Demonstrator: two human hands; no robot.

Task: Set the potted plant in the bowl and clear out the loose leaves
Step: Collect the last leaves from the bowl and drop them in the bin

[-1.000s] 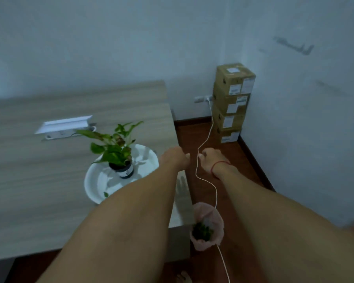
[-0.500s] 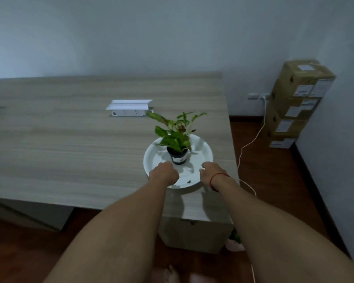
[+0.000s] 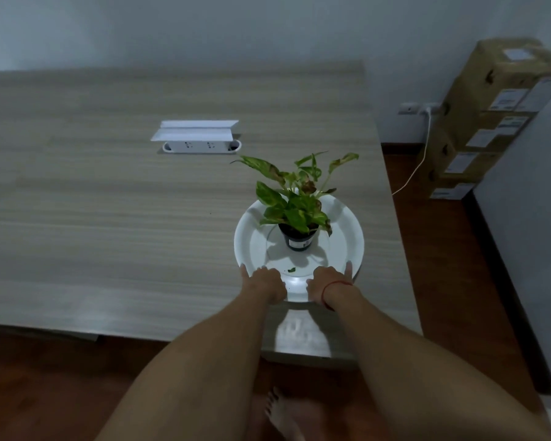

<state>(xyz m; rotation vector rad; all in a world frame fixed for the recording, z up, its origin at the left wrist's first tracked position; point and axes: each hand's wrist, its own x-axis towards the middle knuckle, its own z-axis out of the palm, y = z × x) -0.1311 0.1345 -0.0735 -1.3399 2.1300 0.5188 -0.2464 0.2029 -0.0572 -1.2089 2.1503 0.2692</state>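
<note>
Gripping the near rim of the white bowl (image 3: 350,237) with both hands, left hand (image 3: 265,280) and right hand (image 3: 328,279) a little apart, fingers curled over the edge. Standing upright in the bowl's middle: the potted plant (image 3: 295,214). One loose leaf (image 3: 291,270) lying inside the bowl, between the hands. Bowl resting on the wooden table (image 3: 109,218), near its right edge.

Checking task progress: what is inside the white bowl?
The potted plant stands upright in the bowl; one small loose leaf lies nearby. Both hands cover its near rim.
</note>
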